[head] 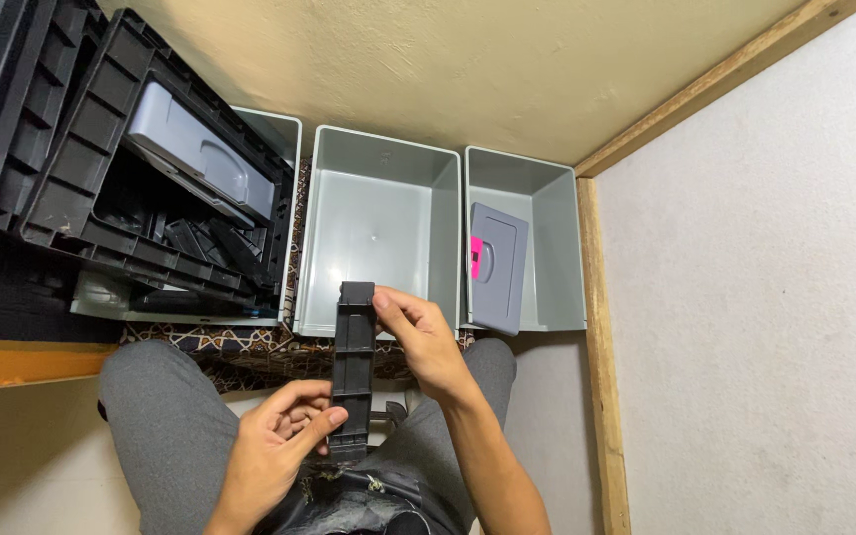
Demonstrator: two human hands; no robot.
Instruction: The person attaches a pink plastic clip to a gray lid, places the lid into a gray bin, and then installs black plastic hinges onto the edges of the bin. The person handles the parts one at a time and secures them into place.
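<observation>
While the person sits with knees apart before a row of bins, places below are read from the middle grey bin.

Wall and floor: a cream wall (507, 59) runs behind the bins; a pale floor (755, 297) lies to the right past a wooden strip (601, 396).
Black crates: large ribbed black crates (61, 129) lean well left of the middle bin, over the leftmost bin (274, 129), with a grey moulded part (200, 149) resting in them.
Middle grey bin: the middle grey bin (378, 159) stands open with nothing showing inside, directly beyond the hands.
Right grey bin: the right grey bin (557, 198) touches it on the right and holds a flat grey lid (499, 267) with a pink tag (475, 256) at its left edge.
Patterned cloth: a patterned cloth (250, 352) lies under the bins' near edge.
Black bar: the long black ribbed bar (353, 381) is held between the knees, its long axis running away from the person, its far end overlapping the middle bin's near rim.
Right hand: the right hand (423, 342) pinches the bar's far end from the right side, fingertips closed on it; this hand is nearer the bin.
Left hand: the left hand (279, 436) curls around the bar's near end from the left, thumb along its side.
In the way: only the near rim lies between the bar and the bin's inside.
</observation>
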